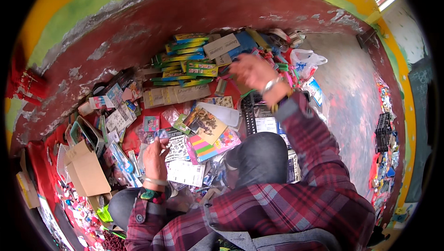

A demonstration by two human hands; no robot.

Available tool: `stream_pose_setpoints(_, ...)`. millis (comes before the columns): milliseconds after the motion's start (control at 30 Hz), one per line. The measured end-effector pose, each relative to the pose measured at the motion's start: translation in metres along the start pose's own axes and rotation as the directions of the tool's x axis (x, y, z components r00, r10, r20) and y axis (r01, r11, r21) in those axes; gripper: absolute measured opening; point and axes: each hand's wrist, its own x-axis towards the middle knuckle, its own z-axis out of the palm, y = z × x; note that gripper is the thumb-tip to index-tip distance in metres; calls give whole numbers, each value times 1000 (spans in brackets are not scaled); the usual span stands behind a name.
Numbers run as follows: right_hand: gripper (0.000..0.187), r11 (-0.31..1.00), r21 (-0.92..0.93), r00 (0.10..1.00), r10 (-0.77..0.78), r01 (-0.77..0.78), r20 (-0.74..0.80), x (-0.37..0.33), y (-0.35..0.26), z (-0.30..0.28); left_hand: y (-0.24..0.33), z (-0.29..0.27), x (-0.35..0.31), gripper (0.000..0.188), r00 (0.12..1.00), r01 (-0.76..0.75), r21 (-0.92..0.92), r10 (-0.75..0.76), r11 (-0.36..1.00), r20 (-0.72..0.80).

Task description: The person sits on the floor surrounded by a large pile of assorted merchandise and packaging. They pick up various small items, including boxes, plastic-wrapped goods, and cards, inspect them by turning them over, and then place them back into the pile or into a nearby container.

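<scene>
My left hand is low on the left, its fingertips pinched together; whatever they hold, if anything, is too small to make out. Close by lie a small pink-and-teal card pack and a sheet of black printed patterns. My right hand reaches out over the far side of the pile, smeared by motion, so its fingers do not read clearly. Beyond it is a brown cardboard box. Between my hands are a brownish picture card and a colour-striped sheet.
Stacked yellow-green boxes stand against the dark red wall. An open carton and a green-rimmed basket sit at the left. A black crate and a white plastic bag lie to the right.
</scene>
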Motion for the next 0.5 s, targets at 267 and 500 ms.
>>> stream_pose_setpoints(267, 28, 770, -586, 576, 606, -252, 548, -161, 139, 123, -11, -7, 113, 24, 988, 27, -282, -68, 959, -137)
stream_pose_setpoints(500, 27, 687, -675, 646, 648, -267, 404, -135, 144, 129, -88, -153, 215, 27, 825, 96, -393, -294, 915, -483)
